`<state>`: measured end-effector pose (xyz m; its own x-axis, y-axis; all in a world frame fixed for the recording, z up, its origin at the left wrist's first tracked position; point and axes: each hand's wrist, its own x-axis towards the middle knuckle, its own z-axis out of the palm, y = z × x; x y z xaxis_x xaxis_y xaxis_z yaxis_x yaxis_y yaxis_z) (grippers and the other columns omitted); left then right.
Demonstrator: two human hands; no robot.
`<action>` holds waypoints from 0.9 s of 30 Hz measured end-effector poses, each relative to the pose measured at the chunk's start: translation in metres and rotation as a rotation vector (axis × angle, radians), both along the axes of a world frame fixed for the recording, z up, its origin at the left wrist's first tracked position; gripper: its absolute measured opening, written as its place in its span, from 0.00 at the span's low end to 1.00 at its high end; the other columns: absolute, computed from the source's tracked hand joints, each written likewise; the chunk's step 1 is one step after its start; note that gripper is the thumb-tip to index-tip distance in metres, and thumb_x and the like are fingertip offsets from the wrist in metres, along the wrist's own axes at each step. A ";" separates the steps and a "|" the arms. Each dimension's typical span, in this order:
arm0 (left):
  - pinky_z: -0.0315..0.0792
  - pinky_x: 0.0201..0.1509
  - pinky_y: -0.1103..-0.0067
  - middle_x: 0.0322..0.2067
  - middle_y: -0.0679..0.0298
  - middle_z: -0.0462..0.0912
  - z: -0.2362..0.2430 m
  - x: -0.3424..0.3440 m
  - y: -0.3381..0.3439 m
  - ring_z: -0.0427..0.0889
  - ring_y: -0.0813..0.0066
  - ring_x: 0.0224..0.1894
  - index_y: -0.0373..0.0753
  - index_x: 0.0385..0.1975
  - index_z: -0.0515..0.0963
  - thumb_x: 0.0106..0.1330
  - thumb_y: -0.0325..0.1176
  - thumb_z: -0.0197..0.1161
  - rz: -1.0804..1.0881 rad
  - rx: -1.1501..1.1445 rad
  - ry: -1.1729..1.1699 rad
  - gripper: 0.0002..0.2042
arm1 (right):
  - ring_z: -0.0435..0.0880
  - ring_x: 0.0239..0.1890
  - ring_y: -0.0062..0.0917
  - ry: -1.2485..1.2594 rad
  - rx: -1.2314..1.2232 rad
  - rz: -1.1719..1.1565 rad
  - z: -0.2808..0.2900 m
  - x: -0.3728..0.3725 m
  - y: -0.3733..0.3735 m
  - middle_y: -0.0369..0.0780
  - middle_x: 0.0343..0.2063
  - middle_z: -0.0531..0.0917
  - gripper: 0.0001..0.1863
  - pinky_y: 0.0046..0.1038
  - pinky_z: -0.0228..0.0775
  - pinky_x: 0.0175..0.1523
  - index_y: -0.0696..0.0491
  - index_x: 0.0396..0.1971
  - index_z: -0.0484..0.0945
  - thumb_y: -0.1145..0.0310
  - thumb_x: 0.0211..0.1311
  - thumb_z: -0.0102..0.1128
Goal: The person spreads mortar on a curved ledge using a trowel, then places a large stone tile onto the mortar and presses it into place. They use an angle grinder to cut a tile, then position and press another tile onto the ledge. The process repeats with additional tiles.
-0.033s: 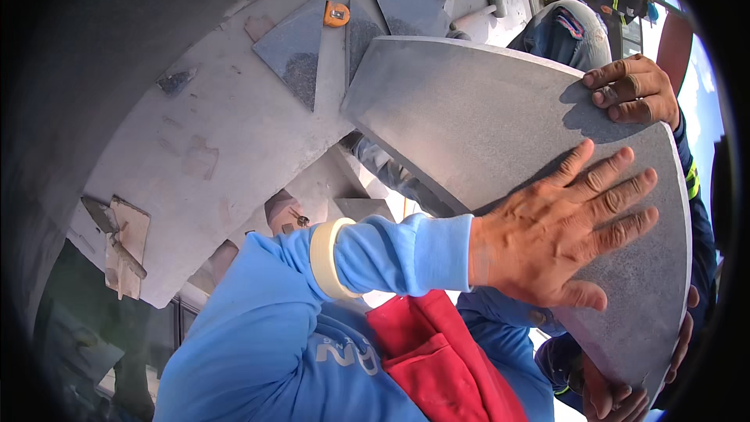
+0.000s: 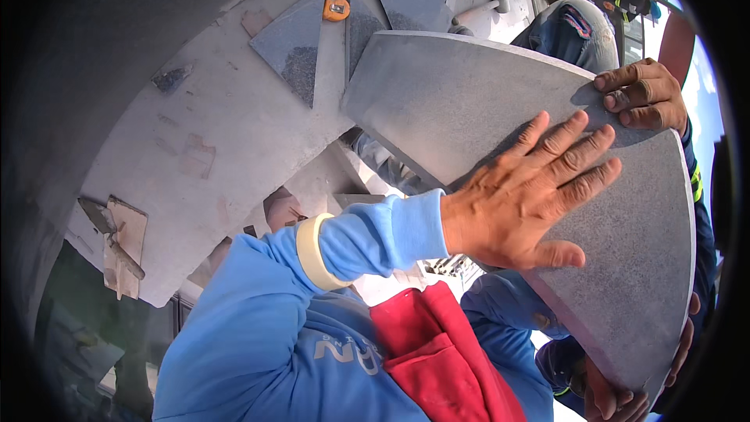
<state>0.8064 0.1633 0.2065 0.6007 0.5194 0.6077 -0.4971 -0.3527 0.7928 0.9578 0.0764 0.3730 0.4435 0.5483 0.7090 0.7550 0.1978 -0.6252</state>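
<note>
Grey fan-shaped stone slab (image 2: 500,101) fills the right of the scene. The left hand (image 2: 531,195) lies flat on it, fingers spread wide. The right hand (image 2: 617,398) grips its near right edge, fingers curled. Another person's hand (image 2: 644,96) holds its far right edge.

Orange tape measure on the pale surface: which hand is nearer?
Left. The left hand lies flat on the grey stone slab, lower right of the orange tape measure; the right hand grips the slab's bottom edge, farther.

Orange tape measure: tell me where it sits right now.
In the head view, the orange tape measure lies near the top, left of centre, on the pale work surface, between two dark grey triangular offcuts, up and left of the big grey slab.
</note>
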 end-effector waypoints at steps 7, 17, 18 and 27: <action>0.39 0.82 0.59 0.79 0.47 0.43 -0.285 0.011 0.006 0.40 0.47 0.81 0.35 0.79 0.44 0.76 0.67 0.35 -0.099 -0.526 0.457 0.44 | 0.63 0.73 0.46 -0.024 -0.012 -0.016 -0.004 0.009 0.014 0.48 0.68 0.67 0.47 0.57 0.48 0.77 0.52 0.72 0.58 0.36 0.61 0.56; 0.33 0.82 0.59 0.79 0.42 0.39 -0.139 0.064 0.050 0.36 0.49 0.81 0.31 0.78 0.42 0.74 0.68 0.38 -0.141 -0.359 0.401 0.48 | 0.62 0.74 0.46 -0.061 0.120 0.007 0.023 -0.013 0.001 0.48 0.66 0.67 0.47 0.59 0.46 0.77 0.51 0.71 0.58 0.37 0.59 0.60; 0.33 0.82 0.58 0.78 0.39 0.40 -0.096 0.073 0.045 0.37 0.47 0.81 0.31 0.78 0.42 0.73 0.71 0.38 -0.087 -0.218 0.220 0.49 | 0.62 0.74 0.46 -0.069 0.128 0.007 0.025 -0.016 -0.001 0.48 0.66 0.67 0.47 0.59 0.46 0.77 0.51 0.71 0.58 0.37 0.58 0.60; 0.37 0.83 0.61 0.79 0.51 0.43 -0.196 0.065 0.055 0.39 0.54 0.82 0.41 0.79 0.47 0.75 0.69 0.35 -0.260 -0.324 0.469 0.43 | 0.62 0.74 0.46 -0.156 0.207 0.085 0.044 -0.036 -0.021 0.48 0.65 0.68 0.47 0.60 0.44 0.78 0.50 0.70 0.59 0.38 0.56 0.63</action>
